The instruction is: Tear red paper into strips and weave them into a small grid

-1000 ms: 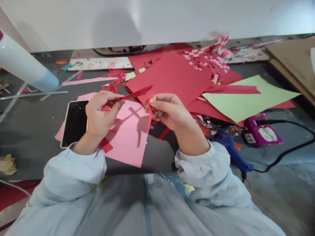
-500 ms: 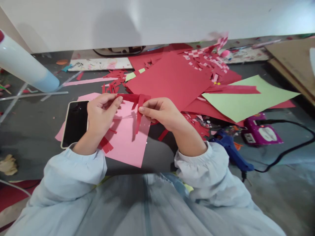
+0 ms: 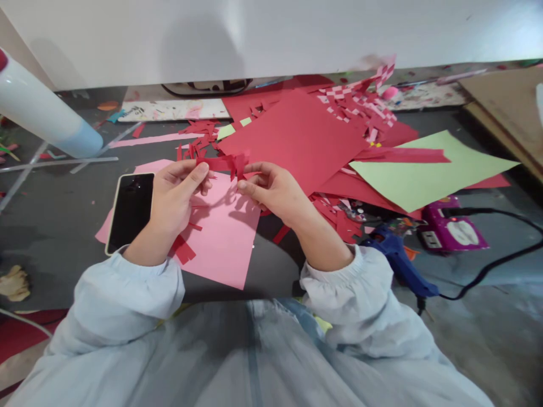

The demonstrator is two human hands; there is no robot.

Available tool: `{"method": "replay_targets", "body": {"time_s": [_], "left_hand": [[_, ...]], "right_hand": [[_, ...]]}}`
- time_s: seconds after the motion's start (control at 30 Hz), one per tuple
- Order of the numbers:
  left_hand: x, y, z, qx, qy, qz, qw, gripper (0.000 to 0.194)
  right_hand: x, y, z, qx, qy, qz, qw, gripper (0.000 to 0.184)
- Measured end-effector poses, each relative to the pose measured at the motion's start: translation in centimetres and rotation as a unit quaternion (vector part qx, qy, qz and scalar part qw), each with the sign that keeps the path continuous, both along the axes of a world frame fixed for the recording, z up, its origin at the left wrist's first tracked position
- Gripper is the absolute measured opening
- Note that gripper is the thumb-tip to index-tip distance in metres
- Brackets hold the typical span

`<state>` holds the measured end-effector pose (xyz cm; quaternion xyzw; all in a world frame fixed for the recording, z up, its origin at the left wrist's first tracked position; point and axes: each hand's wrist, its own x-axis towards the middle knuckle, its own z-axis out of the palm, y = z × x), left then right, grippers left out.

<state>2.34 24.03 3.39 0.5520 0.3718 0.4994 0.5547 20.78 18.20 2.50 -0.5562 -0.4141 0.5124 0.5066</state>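
Between my two hands stretches a red paper strip (image 3: 219, 164), raised above a pink paper sheet (image 3: 220, 243). My left hand (image 3: 176, 195) is closed on the strip's left end, thumb against fingers. At the other end, my right hand (image 3: 275, 189) has thumb and fingers closed around a bunched, folded part of the strip; the exact contact is partly hidden. Small red paper pieces (image 3: 183, 249) lie on the pink sheet below my left wrist. Just left of that hand is a phone (image 3: 130, 212) with a dark screen, partly on the pink sheet.
Large red paper sheets (image 3: 297, 135) and a pale green sheet (image 3: 424, 175) lie beyond and to the right. A blue glue gun (image 3: 401, 263) rests near a purple power box (image 3: 452, 226) with a black cable. A white bottle (image 3: 46, 113) stands at left; woven paper scraps (image 3: 360, 104) lie behind.
The strip's right part, which hung down as a long tail over the pink sheet, is now gathered up by my right fingers. Both hands stay nearly in place.
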Motion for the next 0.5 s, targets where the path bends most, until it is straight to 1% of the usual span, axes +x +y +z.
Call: {"method": "replay_targets", "body": {"time_s": [0.07,0.17,0.37,0.5], "left_hand": [[-0.06,0.09,-0.06,-0.010,0.015,-0.006,1.000,0.033],[-0.14,0.21,-0.18,-0.021,0.029,-0.002,0.999,0.032],[0.16,-0.01,0.22,-0.067,-0.014,-0.010,0.998,0.032],[0.35,-0.27,0.58,-0.096,-0.031,-0.035,0.994,0.031]], "right_hand": [[0.03,0.00,-0.03,0.008,0.016,0.002,1.000,0.061],[0.17,-0.04,0.00,0.020,0.036,0.007,0.999,0.058],[0.29,-0.15,-0.03,0.001,0.072,0.040,0.997,0.059],[0.25,-0.27,-0.12,0.014,0.056,0.057,0.997,0.053]]}}
